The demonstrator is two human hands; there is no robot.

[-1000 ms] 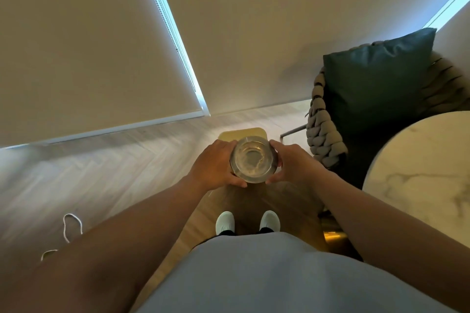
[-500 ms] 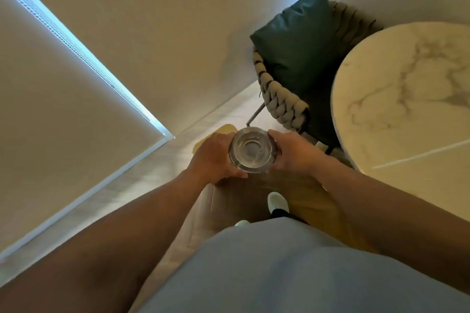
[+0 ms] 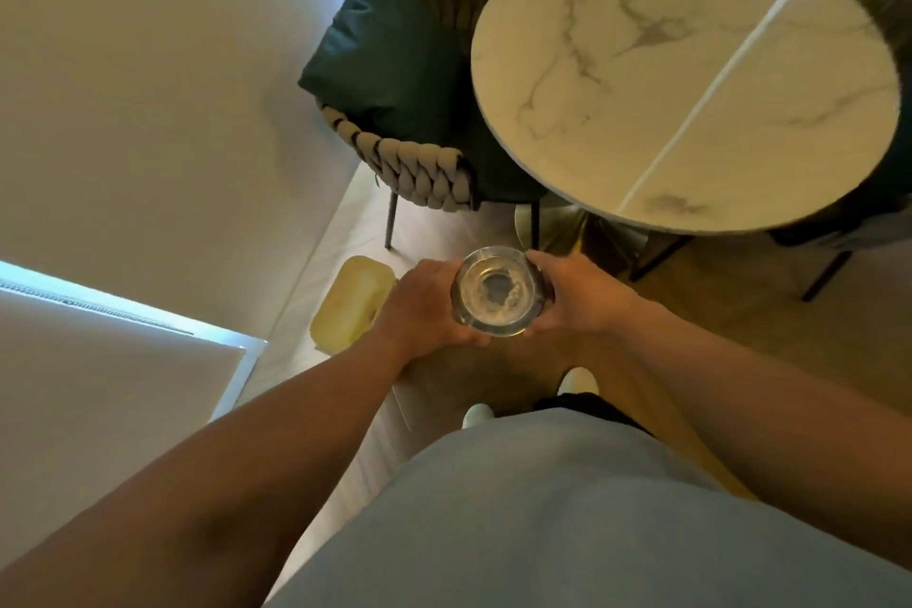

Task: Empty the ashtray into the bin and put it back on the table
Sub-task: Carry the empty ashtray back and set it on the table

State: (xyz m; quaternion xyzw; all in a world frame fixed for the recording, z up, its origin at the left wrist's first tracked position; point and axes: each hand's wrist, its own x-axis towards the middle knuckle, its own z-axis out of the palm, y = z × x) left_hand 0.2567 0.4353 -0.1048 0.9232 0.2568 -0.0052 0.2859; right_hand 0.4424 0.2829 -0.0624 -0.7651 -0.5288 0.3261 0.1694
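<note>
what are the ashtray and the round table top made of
Ashtray: looks like clear glass, see-through with bright rim glints, held by left hand and right hand. Table top: looks like marble or a marble-look surface, white with grey veins, glossy.

Clear glass ashtray [image 3: 497, 295]; glossy marble table [image 3: 691, 79]; woven chair [image 3: 419, 168]

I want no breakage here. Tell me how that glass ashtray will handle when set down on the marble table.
The ashtray looks like thick clear glass, so probably heavy and chippable against the hard marble table. Smooth walls may slip; both hands grip it. Wide and round, it should sit stable.
</note>
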